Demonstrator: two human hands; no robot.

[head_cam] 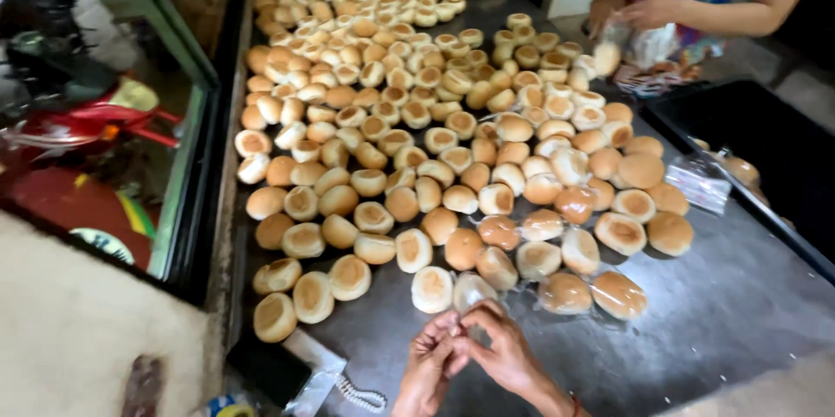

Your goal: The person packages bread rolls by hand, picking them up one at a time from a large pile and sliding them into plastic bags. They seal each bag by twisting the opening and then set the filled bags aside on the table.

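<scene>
Both hands together at the near edge of the desk (pixel 739 313), left hand (pixel 429 369) and right hand (pixel 504 352) meeting fingertip to fingertip. Between them a thin clear plastic bag (pixel 474 293), pinched at its mouth by both grips, fingers pressed together on the film rather than spread; a pale bun showing through or just behind it, hard to tell which. Thin, slippery, nearly weightless film by the look of it, apt to cling and crumple; best taken at the open rim, one layer per grip, and rubbed apart. Just beyond the grips, a broad spread of round bread buns (pixel 383 121), golden on top and paler at the sides, running far up the dark metal surface. Soft and light, likely easy to dent; better cupped from the sides than squeezed at the crown. Right of the grips and slightly ahead, a few already bagged buns (pixel 591 293) glossy under plastic. Farther right, a stack of flat clear bags (pixel 698 182) beside a dark tray (pixel 765 139). Left of the grips, a glass-fronted case (pixel 187 165). Far ahead on the right, another person's hands (pixel 648 13) holding a bag of their own.
</scene>
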